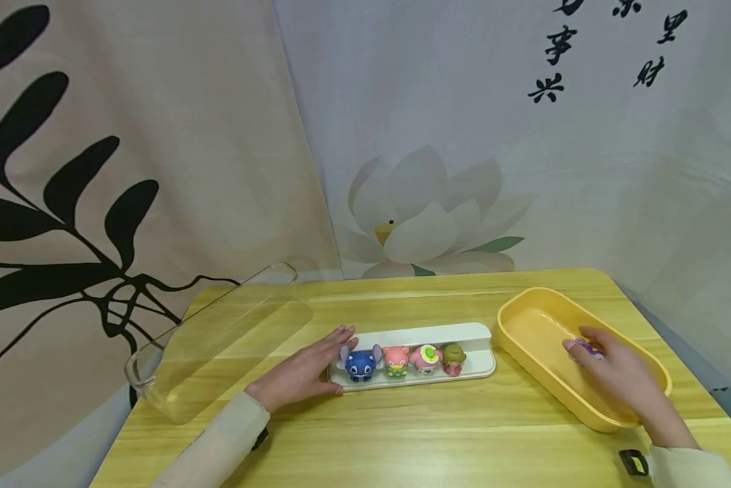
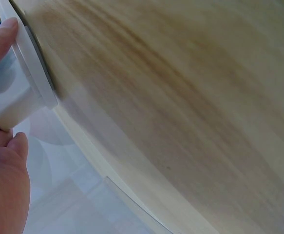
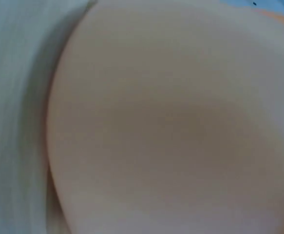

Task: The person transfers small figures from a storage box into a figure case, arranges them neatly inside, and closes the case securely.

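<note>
A long white display base [image 1: 429, 335] with a raised back step stands mid-table. Along it from left to right are a blue big-eared figurine [image 1: 360, 364], a pink-and-green figurine [image 1: 395, 361], a pink figurine with a flower-like top [image 1: 426, 358] and a green-capped figurine [image 1: 453, 358]. My left hand [image 1: 307, 366] grips the base's left end, thumb at the front edge and fingers behind, as the left wrist view also shows. Over the yellow tray [image 1: 585, 404], my right hand [image 1: 621, 376] pinches a small purple figurine [image 1: 587, 348], partly hidden by the fingers. The right wrist view is mostly filled by blurred skin.
A transparent cover [image 1: 219, 352] lies at the left of the wooden table [image 1: 438, 440], its far-left end reaching past the table edge. Behind the table hangs a printed cloth [image 1: 432, 135]. The yellow tray stands close to the base's right end.
</note>
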### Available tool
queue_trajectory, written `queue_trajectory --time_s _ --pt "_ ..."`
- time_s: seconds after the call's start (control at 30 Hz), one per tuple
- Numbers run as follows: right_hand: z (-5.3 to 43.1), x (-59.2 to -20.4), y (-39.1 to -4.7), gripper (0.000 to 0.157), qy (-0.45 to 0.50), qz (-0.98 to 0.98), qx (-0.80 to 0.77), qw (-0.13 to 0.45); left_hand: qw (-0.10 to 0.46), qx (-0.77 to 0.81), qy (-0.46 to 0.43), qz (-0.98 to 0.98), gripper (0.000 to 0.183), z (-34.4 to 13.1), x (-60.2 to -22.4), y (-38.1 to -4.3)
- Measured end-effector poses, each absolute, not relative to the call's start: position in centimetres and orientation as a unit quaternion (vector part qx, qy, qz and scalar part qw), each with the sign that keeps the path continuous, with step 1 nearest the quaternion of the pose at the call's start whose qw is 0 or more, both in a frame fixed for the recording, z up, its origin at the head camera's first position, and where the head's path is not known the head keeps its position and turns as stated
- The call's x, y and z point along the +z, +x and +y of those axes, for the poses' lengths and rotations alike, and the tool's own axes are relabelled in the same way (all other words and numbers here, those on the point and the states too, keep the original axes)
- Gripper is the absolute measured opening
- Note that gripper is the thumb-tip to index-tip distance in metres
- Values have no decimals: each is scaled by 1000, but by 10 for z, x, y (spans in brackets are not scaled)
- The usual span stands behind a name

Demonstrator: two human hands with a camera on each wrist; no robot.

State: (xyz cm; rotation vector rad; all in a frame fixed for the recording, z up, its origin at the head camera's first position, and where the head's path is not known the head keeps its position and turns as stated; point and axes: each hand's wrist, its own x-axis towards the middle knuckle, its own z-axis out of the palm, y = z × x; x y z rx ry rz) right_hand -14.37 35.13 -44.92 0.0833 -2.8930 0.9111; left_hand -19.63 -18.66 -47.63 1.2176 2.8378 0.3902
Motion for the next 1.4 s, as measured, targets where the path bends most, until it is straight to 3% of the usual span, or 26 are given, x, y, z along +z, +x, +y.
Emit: queue_trajectory --time_s 0.4,0.83,1.4 --pt "327 -449 -147 68 43 -943 329 19 11 124 394 910 95 -186 -477 -196" --pt "348 -451 -144 51 51 -911 400 85 13 125 398 909 95 -187 -477 -197" --pt "363 -451 -144 71 3 -919 394 -16 9 121 403 907 95 -187 -477 -198"
